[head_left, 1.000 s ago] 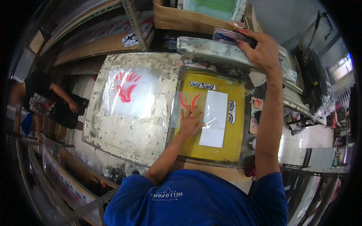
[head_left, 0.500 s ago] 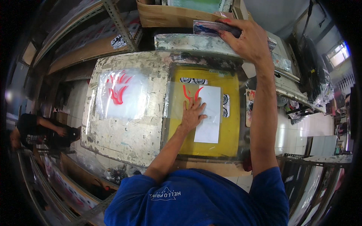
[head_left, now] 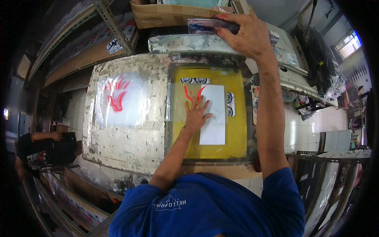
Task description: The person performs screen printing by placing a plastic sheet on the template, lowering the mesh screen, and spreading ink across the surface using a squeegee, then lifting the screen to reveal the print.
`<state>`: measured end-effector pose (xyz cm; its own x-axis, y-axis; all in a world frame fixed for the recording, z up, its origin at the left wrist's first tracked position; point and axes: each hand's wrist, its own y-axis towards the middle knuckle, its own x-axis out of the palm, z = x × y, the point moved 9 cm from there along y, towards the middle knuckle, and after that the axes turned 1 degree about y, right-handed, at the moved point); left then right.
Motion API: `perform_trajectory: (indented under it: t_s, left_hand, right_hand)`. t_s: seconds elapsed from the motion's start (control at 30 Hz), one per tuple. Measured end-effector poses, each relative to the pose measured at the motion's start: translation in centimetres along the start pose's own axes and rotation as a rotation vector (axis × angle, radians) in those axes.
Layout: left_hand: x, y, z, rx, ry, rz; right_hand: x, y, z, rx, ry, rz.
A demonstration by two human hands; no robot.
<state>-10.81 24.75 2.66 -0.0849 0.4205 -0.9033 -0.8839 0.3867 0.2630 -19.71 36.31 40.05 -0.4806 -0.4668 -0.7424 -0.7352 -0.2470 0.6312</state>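
My left hand (head_left: 195, 114) lies flat with fingers spread, over the edge of a white paper sheet (head_left: 213, 132) and the lower part of a red flame-shaped print (head_left: 200, 93). Beneath them is a printing screen with yellow mesh (head_left: 236, 136) in a dark frame. At the far side, my right hand (head_left: 252, 37) is closed round an ink-stained squeegee (head_left: 200, 26), thumb and fingers pinching its upper part. The squeegee is near a paint-smeared bar (head_left: 177, 44) behind the screen; whether they touch I cannot tell.
Left of the screen, a clear plastic sheet (head_left: 138, 112) with red flame prints lies on the worn board (head_left: 126, 148). Black-and-white wheel pictures (head_left: 194, 80) lie on the mesh. A cardboard box (head_left: 158, 17) is behind, metal shelving (head_left: 108, 23) far left. Another person (head_left: 43, 152) is at left.
The whole view has shifted slightly left. My left hand stays on the sheet, its fingers a little more spread. My right hand keeps hold of the squeegee. The other person's arm has moved.
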Motion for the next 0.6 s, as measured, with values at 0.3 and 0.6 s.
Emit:
perform_trajectory:
  t_s: [0.3,0.6]
  left_hand:
    - [-15.8,-2.5,-3.1,-0.213,-1.259,0.663]
    - [-8.1,-14.2,-5.4,-0.45,-0.658,0.37]
  right_hand:
    - [1.3,-10.4,-3.9,-0.062,-0.002,-0.034]
    - [13.4,-25.0,-1.3,0.16,0.272,-0.396]
